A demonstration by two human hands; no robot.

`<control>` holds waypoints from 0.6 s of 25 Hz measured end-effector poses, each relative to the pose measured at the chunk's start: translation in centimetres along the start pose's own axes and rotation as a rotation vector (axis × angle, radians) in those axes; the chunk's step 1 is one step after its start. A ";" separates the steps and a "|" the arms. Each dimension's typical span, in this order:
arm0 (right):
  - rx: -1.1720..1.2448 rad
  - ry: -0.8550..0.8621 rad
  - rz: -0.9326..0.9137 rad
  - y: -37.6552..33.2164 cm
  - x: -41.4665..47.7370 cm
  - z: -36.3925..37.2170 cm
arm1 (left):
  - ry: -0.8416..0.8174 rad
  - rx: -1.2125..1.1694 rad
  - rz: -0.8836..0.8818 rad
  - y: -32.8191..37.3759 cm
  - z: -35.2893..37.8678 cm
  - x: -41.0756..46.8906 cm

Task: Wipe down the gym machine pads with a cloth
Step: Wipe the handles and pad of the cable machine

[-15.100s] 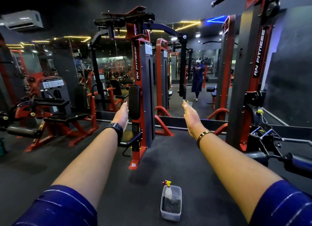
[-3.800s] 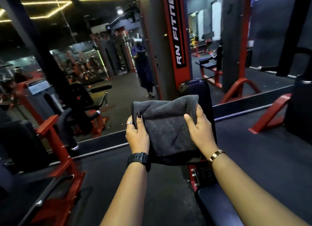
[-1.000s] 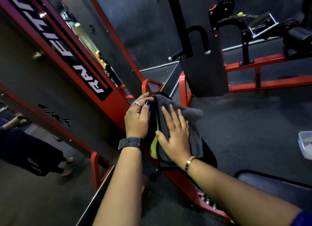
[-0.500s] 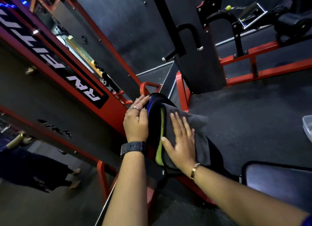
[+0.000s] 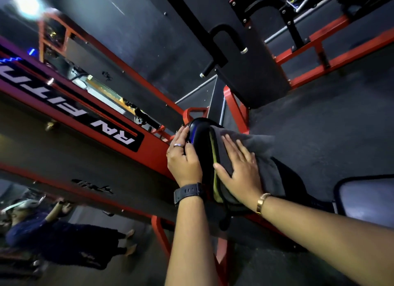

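Note:
A black upright machine pad (image 5: 199, 136) stands in the middle of the tilted head view, fixed to a red machine frame (image 5: 153, 155). A dark grey cloth (image 5: 264, 157) with a yellow-green edge lies draped over the pad's right face. My right hand (image 5: 238, 170) presses flat on the cloth, fingers straight and spread. My left hand (image 5: 184, 157) grips the pad's left edge, fingers curled round its side. The pad's lower part is hidden behind my hands and the cloth.
A black seat pad (image 5: 366, 200) lies at the right edge. Behind stands another black and red machine (image 5: 255, 72) with a curved handle. A mirror at the lower left reflects a person (image 5: 53, 238). The floor (image 5: 330, 125) is dark rubber.
My right hand has slid the cloth a little down the pad over the last second, uncovering the pad's top. The left hand keeps its hold on the pad's edge.

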State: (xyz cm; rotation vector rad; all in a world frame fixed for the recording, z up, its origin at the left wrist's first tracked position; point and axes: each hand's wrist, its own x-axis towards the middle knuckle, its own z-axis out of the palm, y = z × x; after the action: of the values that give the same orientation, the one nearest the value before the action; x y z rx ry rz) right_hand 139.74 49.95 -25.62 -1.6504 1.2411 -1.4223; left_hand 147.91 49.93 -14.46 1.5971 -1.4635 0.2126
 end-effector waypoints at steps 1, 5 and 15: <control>-0.007 0.021 -0.010 1.4 -1.2 0.1 | 0.000 -0.009 0.002 0.1 0.0 0.0; 0.081 0.051 0.255 8.5 -2.6 0.0 | 0.004 -0.023 -0.012 0.3 0.1 -0.1; 0.174 0.030 -0.038 -2.5 6.2 -0.5 | 0.003 -0.055 0.031 -0.2 0.2 -0.1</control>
State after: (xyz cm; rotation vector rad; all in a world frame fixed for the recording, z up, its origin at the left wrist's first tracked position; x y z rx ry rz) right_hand 139.77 45.22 -20.88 -1.5477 1.0748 -1.5374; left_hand 147.93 49.86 -14.72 1.5299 -1.4802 0.1915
